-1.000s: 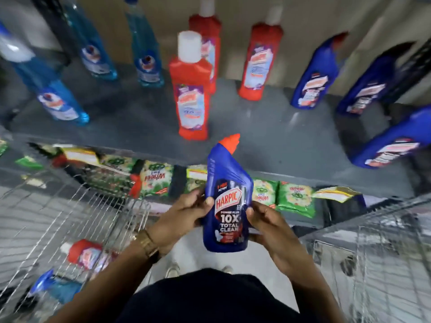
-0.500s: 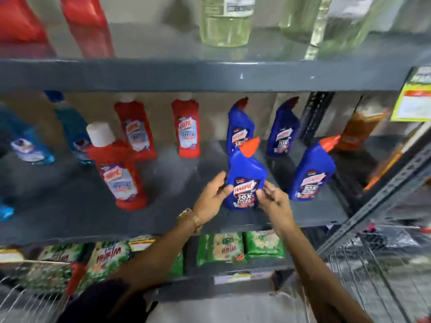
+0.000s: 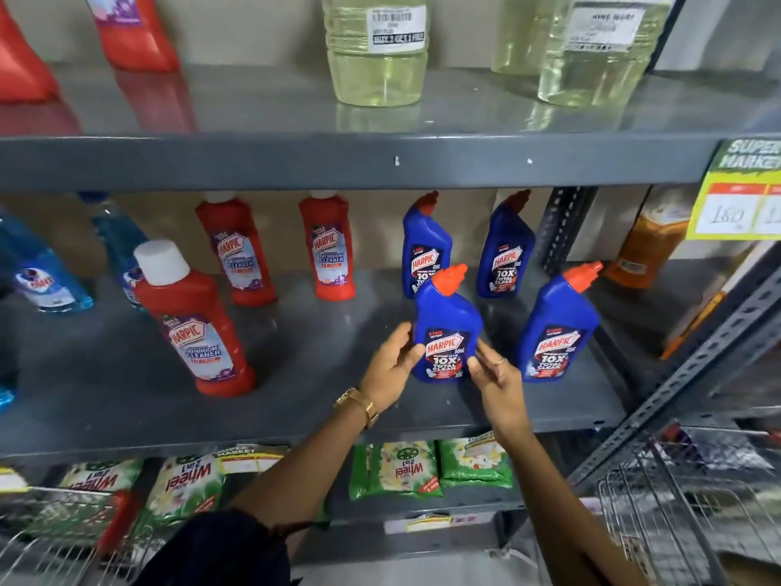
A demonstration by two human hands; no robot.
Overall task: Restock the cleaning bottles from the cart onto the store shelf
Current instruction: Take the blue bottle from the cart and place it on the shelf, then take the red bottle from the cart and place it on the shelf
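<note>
A blue Harpic bottle (image 3: 448,315) with a red cap stands upright on the grey middle shelf (image 3: 321,374), near its front edge. My left hand (image 3: 391,370) presses against the bottle's left side, thumb and fingers on the label. My right hand (image 3: 494,374) is at its lower right side with the fingers spread, the tips just at the label's edge. Another blue Harpic bottle (image 3: 558,327) stands to the right, and two more (image 3: 424,247) stand behind at the back. The wire cart (image 3: 50,556) shows at the bottom left.
Red Harpic bottles (image 3: 194,327) and light blue bottles (image 3: 42,277) fill the shelf's left part. The upper shelf (image 3: 338,162) carries clear yellowish bottles. Green detergent packs (image 3: 397,467) lie on the shelf below. A slanted metal upright (image 3: 693,365) and a second wire basket (image 3: 676,509) are at the right.
I lifted the blue bottle from in front of me up onto the middle shelf and set it down beside the other blue bottles. My right fingers have loosened.
</note>
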